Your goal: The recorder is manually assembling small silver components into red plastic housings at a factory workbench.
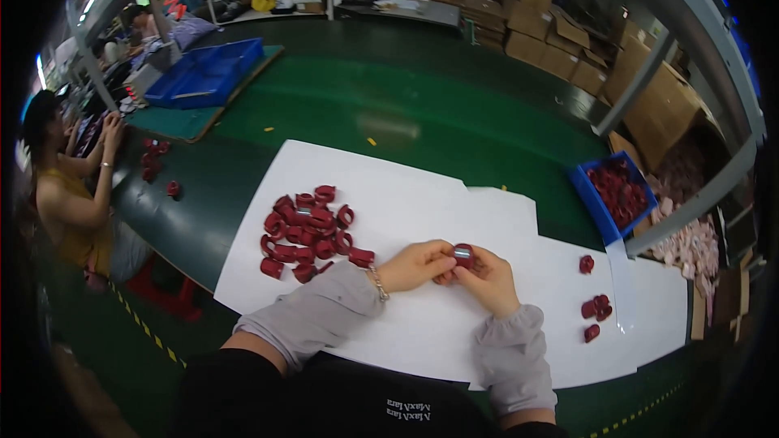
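Between my two hands is a dark red curled band (463, 253) with a shiny silver plate on its upper side. My left hand (416, 266) pinches it from the left, and the fingers of my right hand (490, 277) close round its right side. Both hands are just above white paper (406, 337) spread over the green table. A pile of similar dark red curled bands (302, 235) lies left of my left hand. To the right of my right hand, several more red bands (596, 307) lie apart in a loose column.
At the right, a blue bin (595, 209) holds many red bands, beside a heap of pale pink pieces (686, 235). Grey metal posts (649, 85) frame the table. On the left sits a co-worker (69, 186) near a few red bands (151, 164) and a blue tray (195, 73).
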The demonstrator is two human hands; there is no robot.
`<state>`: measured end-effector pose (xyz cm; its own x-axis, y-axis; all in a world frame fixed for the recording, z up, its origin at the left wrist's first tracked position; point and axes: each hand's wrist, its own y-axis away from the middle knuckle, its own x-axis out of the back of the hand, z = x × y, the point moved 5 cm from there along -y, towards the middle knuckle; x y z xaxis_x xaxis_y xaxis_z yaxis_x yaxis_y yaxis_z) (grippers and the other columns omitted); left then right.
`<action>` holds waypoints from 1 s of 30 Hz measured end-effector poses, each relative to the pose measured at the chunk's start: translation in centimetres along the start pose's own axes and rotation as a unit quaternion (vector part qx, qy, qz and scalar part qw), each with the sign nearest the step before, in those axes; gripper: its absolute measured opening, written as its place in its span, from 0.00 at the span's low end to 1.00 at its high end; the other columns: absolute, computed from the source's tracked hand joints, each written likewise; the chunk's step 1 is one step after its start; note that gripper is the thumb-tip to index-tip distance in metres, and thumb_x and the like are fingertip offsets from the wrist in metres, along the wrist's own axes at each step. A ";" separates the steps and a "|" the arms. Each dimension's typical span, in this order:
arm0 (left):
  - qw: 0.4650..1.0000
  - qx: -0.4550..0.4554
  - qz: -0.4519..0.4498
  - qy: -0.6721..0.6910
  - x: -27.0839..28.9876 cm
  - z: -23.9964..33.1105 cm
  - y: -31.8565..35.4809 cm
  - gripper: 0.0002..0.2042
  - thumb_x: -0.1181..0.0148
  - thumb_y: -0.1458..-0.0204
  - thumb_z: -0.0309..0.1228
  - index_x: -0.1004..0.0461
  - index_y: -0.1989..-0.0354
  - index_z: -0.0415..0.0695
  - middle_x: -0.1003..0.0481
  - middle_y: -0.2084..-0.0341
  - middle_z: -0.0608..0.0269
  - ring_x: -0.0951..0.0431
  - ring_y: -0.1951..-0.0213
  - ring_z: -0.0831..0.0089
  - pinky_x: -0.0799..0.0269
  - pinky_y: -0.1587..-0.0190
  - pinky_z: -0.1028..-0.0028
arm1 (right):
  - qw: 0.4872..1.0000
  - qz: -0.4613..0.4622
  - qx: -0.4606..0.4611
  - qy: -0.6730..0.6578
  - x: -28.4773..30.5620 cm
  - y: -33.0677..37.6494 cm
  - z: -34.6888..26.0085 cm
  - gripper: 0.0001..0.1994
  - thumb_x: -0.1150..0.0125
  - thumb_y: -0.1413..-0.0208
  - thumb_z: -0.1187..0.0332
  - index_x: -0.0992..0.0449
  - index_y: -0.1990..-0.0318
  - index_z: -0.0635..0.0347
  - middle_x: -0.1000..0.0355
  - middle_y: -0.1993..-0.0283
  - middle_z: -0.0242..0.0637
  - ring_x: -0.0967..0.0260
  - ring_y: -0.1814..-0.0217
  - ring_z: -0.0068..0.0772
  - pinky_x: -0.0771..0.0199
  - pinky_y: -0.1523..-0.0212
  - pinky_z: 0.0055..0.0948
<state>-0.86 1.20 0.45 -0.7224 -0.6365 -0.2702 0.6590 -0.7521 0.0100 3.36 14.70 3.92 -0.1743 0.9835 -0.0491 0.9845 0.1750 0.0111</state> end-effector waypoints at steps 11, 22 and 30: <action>1.000 -0.003 -0.005 -0.016 -0.8 0.1 0.3 0.10 0.52 0.40 0.30 0.35 0.55 0.38 0.27 0.68 0.62 0.26 0.67 0.78 0.28 0.61 0.77 | 1.000 0.021 0.008 0.004 0.1 0.7 -0.6 0.17 0.43 0.49 0.80 0.33 0.50 0.73 0.29 0.57 0.40 0.29 0.56 0.27 0.27 0.54 0.25; 0.806 -0.191 0.089 -0.552 0.3 10.3 6.2 0.11 0.35 0.57 0.30 0.27 0.65 0.41 0.29 0.70 0.59 0.29 0.64 0.62 0.35 0.57 0.67 | 0.840 0.235 0.297 -0.388 10.7 1.1 -4.3 0.27 0.58 0.36 0.54 0.49 0.35 0.60 0.52 0.31 0.38 0.51 0.32 0.36 0.50 0.34 0.33; 0.673 -0.104 0.111 -0.724 3.0 9.4 9.9 0.11 0.35 0.59 0.30 0.24 0.65 0.43 0.30 0.65 0.61 0.32 0.58 0.63 0.44 0.50 0.61 | 0.970 0.189 0.023 -0.154 6.1 0.3 -0.4 0.22 0.51 0.40 0.69 0.41 0.40 0.65 0.34 0.49 0.45 0.34 0.57 0.28 0.33 0.52 0.28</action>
<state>1.52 -9.76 8.79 0.0498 -0.3424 0.9382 0.6910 -0.6665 -0.2799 2.64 20.74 4.06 0.2067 0.9154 -0.3455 0.9778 -0.2052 0.0413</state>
